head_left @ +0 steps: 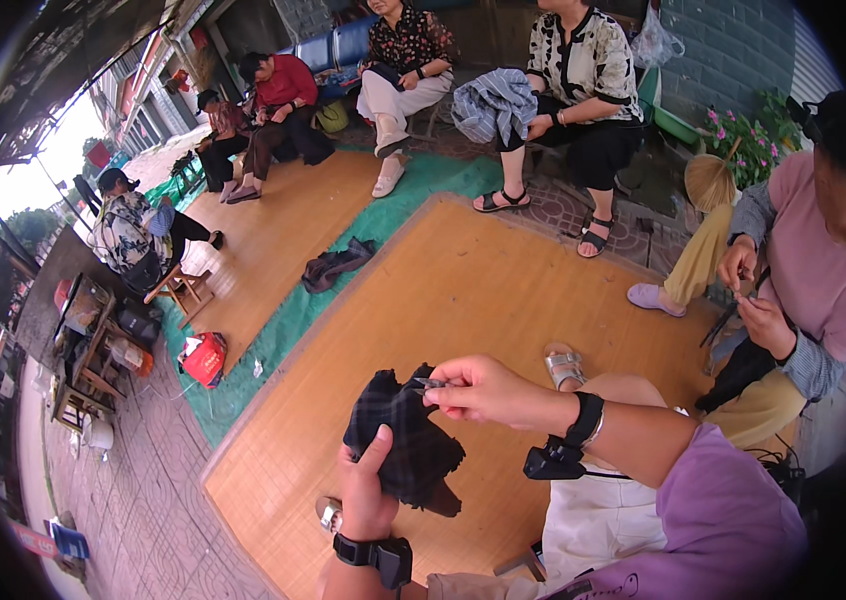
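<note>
My left hand [367, 495] grips a dark plaid piece of cloth [405, 445], thumb laid across its near face. The cloth is bunched, with a ragged edge hanging down on the right. At its upper edge my right hand [488, 390] pinches a small grey metal tool [428, 383]. Its pointed tip touches or nearly touches the cloth; the rest is hidden in my fingers, so its exact kind does not show. Both wrists wear black straps with small black devices.
Tan mats [463, 270] lie over a green sheet [273, 350]. A dark crumpled cloth [336, 265] and a red bag [203, 358] lie beyond my hands. Close on my right sits a person in pink [818, 250]; several others sit farther off. Wooden furniture [93, 365] stands at left.
</note>
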Demonstrator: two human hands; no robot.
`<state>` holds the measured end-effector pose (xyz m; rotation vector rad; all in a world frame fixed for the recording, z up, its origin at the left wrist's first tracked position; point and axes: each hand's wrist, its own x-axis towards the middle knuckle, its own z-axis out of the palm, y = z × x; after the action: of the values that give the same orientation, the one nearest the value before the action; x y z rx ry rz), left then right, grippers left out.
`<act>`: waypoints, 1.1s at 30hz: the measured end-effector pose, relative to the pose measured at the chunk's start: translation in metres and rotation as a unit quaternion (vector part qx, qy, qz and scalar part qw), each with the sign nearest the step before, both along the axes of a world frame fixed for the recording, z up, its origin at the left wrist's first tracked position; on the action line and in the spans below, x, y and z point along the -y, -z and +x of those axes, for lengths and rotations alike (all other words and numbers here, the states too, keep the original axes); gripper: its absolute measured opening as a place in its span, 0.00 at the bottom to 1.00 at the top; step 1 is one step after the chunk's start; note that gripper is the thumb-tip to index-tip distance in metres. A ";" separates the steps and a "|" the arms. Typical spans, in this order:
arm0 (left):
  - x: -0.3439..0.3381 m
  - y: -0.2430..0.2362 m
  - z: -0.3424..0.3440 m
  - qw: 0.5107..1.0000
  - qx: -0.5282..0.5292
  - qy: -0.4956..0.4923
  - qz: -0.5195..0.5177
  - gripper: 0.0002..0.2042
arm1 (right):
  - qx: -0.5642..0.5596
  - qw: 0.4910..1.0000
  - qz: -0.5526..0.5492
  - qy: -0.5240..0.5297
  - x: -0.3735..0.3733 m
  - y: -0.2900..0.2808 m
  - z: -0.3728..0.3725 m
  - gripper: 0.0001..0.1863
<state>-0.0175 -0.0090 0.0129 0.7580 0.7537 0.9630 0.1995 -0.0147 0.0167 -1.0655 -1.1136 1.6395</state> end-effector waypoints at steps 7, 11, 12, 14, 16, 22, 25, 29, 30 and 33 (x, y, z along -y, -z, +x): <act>0.001 -0.009 0.005 1.000 0.026 -0.003 -0.017 0.14 | -0.074 0.989 0.005 0.124 -0.008 -0.011 0.025 0.08; 0.001 -0.006 0.002 1.000 0.018 -0.017 -0.014 0.15 | -0.116 0.974 0.034 0.191 -0.014 -0.015 0.048 0.08; 0.001 -0.007 0.003 1.000 0.018 -0.015 -0.014 0.15 | -0.109 0.977 0.018 0.183 -0.013 -0.014 0.048 0.08; 0.001 -0.010 0.005 1.000 0.023 -0.018 -0.013 0.15 | -0.102 0.979 0.002 0.176 -0.010 -0.012 0.044 0.08; 0.001 -0.010 0.005 1.000 0.018 -0.006 -0.018 0.15 | -0.057 0.990 0.024 0.127 -0.006 -0.008 0.034 0.08; 0.000 0.002 0.001 1.000 -0.007 0.009 -0.008 0.18 | 0.005 0.991 0.063 0.117 -0.006 -0.004 0.015 0.08; 0.002 -0.004 0.004 1.000 -0.009 0.012 -0.004 0.18 | 0.039 0.990 0.059 0.123 -0.006 -0.005 0.014 0.09; 0.001 0.000 0.005 1.000 -0.018 0.008 0.012 0.17 | 0.088 0.987 0.088 0.105 -0.004 -0.006 0.013 0.11; 0.002 0.001 0.005 1.000 -0.018 0.007 0.012 0.17 | 0.088 0.987 0.089 0.103 -0.004 -0.003 0.011 0.11; 0.003 0.000 0.006 0.999 -0.027 -0.012 0.021 0.16 | 0.026 0.987 0.125 0.102 -0.006 0.002 0.007 0.12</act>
<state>-0.0118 -0.0117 0.0127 0.8160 0.7935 0.9852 0.2065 -0.0091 0.0150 -1.0258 -1.1695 1.2813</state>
